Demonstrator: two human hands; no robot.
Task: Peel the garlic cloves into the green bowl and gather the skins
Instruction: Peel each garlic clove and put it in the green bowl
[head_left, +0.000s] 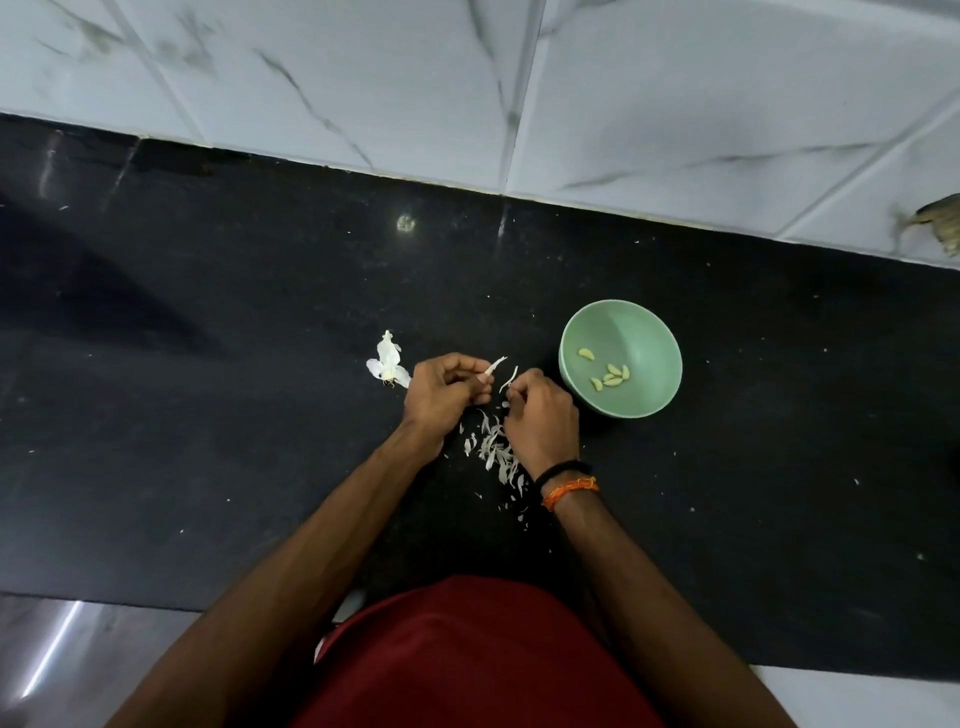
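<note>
I hold a small pale garlic clove (488, 370) pinched in the curled fingers of my left hand (441, 392), its papery tip sticking up past my knuckles. My right hand (540, 415) is just beside it, fingers curled, pinching a thin white strip of skin (509, 378) that lifts off the clove. Both hands hover over the black speckled stone counter (208, 415). Below and between them lies a loose heap of whitish garlic skins (496, 449). The round pale green bowl (620, 312) sits just right of my right hand, with several peeled yellowish cloves (610, 375) inside. Left of my left hand lies the white husk of the garlic bulb (387, 361).
</note>
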